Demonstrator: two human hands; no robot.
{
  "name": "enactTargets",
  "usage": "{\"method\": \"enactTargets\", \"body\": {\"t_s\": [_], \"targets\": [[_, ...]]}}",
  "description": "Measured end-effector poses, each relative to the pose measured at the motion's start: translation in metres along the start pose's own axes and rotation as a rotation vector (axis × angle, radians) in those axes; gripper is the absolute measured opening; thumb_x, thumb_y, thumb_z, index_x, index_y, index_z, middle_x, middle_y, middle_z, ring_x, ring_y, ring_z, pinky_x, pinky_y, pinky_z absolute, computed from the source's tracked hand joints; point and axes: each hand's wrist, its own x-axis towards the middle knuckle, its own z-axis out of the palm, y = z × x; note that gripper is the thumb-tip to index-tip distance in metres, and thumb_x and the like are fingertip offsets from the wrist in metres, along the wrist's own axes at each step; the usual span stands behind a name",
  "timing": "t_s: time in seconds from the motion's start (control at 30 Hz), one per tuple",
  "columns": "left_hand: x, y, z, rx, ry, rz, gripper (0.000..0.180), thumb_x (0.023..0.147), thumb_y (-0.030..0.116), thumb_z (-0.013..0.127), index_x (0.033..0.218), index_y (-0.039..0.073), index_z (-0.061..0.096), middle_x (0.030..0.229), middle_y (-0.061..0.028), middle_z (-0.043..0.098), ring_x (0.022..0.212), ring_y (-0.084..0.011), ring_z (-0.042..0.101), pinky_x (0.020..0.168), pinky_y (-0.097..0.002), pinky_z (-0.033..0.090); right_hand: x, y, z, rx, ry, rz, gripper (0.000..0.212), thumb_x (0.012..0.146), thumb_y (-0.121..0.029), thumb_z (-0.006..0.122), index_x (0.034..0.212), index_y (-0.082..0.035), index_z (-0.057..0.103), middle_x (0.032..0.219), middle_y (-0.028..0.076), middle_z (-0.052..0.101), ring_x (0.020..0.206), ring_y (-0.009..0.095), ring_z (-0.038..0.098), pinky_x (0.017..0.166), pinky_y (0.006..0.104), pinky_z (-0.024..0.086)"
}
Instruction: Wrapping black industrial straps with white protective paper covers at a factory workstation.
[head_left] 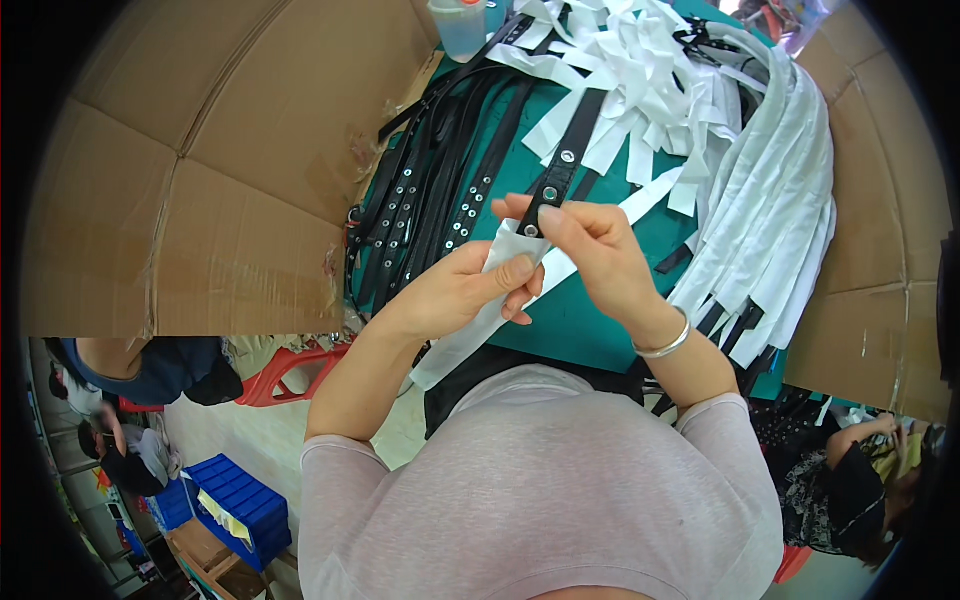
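Observation:
My right hand [606, 258] pinches a black belt [578, 140] near its end, where several metal eyelets run along it. Closed round a long white sleeve-like strip [455, 348], my left hand [462, 288] holds it by its upper part. The belt's tip meets the strip's upper end between my hands; how far it reaches inside is hard to see. Under the strip, the fingers of the left hand are partly hidden. Just beyond my hands, loose white strips [640, 75] lie heaped on the green table top [548, 318].
Black belts with eyelets [410, 190] hang in a bundle at left, white-covered ones [770, 210] at right. Cardboard walls [250, 150] flank the table. A clear plastic cup [460, 30] stands at the back. A blue crate [240, 510] and other people are lower down.

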Motion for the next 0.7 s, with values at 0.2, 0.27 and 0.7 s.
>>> {"method": "enactTargets", "body": {"t_s": [0.2,0.27,0.7], "targets": [[0.013,-0.032,0.020,0.479,0.007,0.000,0.025,0.092,0.022,0.054,0.100,0.000,0.060,0.085,-0.0070,0.066,0.080,-0.0163,0.063,0.075,-0.0287,0.048,-0.024,-0.039,-0.083,-0.427,0.518,-0.124,0.008,0.082,-0.013,0.067,0.079,-0.006,0.066,0.063,-0.004,0.056,0.053,0.004,0.048,0.050,0.0180,0.037],[0.016,-0.054,0.006,0.461,-0.054,-0.042,0.027,0.089,0.022,0.057,0.102,0.000,0.060,0.089,-0.0088,0.066,0.083,-0.0183,0.063,0.077,-0.0302,0.048,-0.012,-0.101,-0.149,-0.647,0.687,-0.287,0.016,0.084,-0.019,0.067,0.072,-0.011,0.060,0.060,-0.007,0.049,0.051,0.002,0.039,0.046,0.0179,0.027],[0.029,-0.117,-0.014,1.375,0.636,-0.015,0.042,0.073,0.018,0.072,0.107,0.005,0.052,0.084,-0.0137,0.057,0.081,-0.0335,0.057,0.066,-0.0429,0.047,0.055,-0.145,-0.223,-1.550,0.490,0.200,0.039,0.080,-0.015,0.065,0.117,-0.003,0.058,0.103,0.010,0.064,0.101,0.021,0.058,0.090,0.0313,0.044]]}}
